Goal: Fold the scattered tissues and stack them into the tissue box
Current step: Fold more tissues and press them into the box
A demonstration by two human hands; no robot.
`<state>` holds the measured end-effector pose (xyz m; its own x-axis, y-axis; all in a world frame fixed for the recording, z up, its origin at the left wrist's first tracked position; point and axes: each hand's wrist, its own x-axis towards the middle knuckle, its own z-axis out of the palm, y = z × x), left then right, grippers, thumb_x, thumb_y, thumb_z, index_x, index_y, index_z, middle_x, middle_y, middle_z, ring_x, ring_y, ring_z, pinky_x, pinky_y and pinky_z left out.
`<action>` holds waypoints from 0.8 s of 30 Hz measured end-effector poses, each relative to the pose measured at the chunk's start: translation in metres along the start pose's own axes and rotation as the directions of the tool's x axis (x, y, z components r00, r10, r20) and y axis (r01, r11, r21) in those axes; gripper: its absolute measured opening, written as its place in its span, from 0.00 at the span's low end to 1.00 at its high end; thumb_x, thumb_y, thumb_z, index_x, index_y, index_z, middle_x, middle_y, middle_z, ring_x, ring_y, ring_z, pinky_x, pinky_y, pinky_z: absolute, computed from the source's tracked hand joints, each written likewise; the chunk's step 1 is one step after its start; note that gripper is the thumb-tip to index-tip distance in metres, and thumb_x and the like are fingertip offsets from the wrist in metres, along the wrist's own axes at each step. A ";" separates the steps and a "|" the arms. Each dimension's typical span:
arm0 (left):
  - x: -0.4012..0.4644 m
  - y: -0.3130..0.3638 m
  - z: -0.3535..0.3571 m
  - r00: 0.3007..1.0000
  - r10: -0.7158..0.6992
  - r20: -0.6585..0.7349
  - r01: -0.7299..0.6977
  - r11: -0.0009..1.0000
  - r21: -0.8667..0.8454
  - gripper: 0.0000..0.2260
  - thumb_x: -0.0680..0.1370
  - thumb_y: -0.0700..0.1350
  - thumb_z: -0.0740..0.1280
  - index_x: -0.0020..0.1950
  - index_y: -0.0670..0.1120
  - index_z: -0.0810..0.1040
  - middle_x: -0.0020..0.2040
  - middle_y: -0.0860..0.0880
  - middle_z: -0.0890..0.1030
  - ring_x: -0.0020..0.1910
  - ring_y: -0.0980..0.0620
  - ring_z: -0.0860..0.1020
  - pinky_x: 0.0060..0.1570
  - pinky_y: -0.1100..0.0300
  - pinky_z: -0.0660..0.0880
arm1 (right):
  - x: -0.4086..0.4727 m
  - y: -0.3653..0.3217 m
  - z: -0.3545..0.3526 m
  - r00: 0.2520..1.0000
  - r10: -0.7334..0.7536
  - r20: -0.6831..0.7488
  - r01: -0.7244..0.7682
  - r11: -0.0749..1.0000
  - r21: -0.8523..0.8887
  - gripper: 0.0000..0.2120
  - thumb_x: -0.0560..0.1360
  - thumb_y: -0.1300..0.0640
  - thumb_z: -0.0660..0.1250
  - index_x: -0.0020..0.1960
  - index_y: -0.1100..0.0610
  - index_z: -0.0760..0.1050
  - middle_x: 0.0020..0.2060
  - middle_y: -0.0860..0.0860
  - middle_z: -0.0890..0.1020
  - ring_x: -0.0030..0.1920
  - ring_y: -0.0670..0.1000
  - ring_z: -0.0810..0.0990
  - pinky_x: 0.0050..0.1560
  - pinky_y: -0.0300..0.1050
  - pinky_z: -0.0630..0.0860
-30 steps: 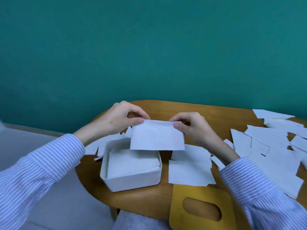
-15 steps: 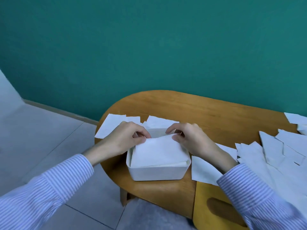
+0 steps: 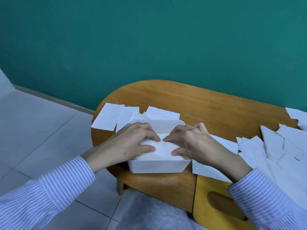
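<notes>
Nearest me, just under my right wrist, the yellow lid (image 3: pixel 214 188) with its oval slot lies at the table's edge, off the box. Both my hands are spread flat, fingers fairly wide, holding nothing: my left hand (image 3: pixel 131 143) and right hand (image 3: pixel 192 143) press down on the folded tissue (image 3: pixel 162 149) that tops the stack inside the white tissue box (image 3: pixel 156 166). My fingertips nearly meet over the middle of it.

The box sits directly beneath my palms, close to the near edge of the wooden table (image 3: pixel 207 103), and the stack already reaches about its rim. I judge that is the risk: if I lift my hands quickly, the top sheet may spring up or cling to my fingers and unfold. Pressing harder on the near side could tip or slide the box toward the edge. A stack this full may also stop the lid from seating later.

To the right of my right hand lies a large heap of loose tissues (image 3: pixel 274 150), and one sheet partly under that wrist. Beyond my left hand, behind the box, a few more sheets (image 3: pixel 113 118) lie flat, one overhanging the table end.
</notes>
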<state>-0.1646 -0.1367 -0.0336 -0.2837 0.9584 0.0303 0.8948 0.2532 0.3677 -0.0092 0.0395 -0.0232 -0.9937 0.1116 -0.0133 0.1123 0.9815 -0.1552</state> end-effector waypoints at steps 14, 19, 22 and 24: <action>0.008 0.020 -0.008 0.993 0.015 -0.120 -0.010 0.999 0.046 0.12 0.80 0.57 0.66 0.63 0.60 0.77 0.61 0.62 0.75 0.61 0.58 0.69 0.61 0.57 0.65 | -0.011 0.007 -0.006 0.984 0.060 -0.171 -0.029 0.984 0.177 0.14 0.77 0.44 0.68 0.63 0.38 0.76 0.58 0.36 0.76 0.60 0.42 0.70 0.57 0.44 0.59; 0.027 0.051 0.002 0.972 0.078 -0.221 -0.087 0.996 -0.030 0.11 0.81 0.55 0.64 0.64 0.59 0.77 0.60 0.61 0.75 0.61 0.59 0.69 0.62 0.56 0.65 | -0.047 0.038 -0.025 0.946 0.180 -0.268 -0.132 0.973 0.189 0.12 0.77 0.45 0.67 0.60 0.40 0.78 0.56 0.38 0.78 0.56 0.43 0.73 0.59 0.47 0.66; 0.045 0.077 0.011 0.968 0.153 -0.200 -0.161 0.987 -0.026 0.11 0.81 0.55 0.65 0.63 0.60 0.77 0.59 0.61 0.76 0.60 0.59 0.69 0.60 0.58 0.65 | -0.073 0.063 -0.029 0.929 0.264 -0.259 -0.207 0.951 0.228 0.10 0.77 0.46 0.67 0.58 0.40 0.79 0.53 0.38 0.79 0.53 0.42 0.75 0.59 0.51 0.70; 0.058 0.094 0.016 0.969 0.188 -0.159 -0.195 0.980 -0.028 0.11 0.81 0.55 0.65 0.63 0.59 0.77 0.58 0.61 0.77 0.59 0.59 0.70 0.59 0.59 0.64 | -0.089 0.077 -0.028 0.914 0.324 -0.243 -0.264 0.932 0.248 0.09 0.77 0.47 0.68 0.57 0.41 0.80 0.53 0.39 0.80 0.52 0.42 0.75 0.59 0.51 0.70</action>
<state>-0.0917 -0.0550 -0.0123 -0.1617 0.9557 0.2459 0.9228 0.0581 0.3809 0.0880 0.1097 -0.0059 -0.8712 0.4577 0.1774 0.3660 0.8465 -0.3865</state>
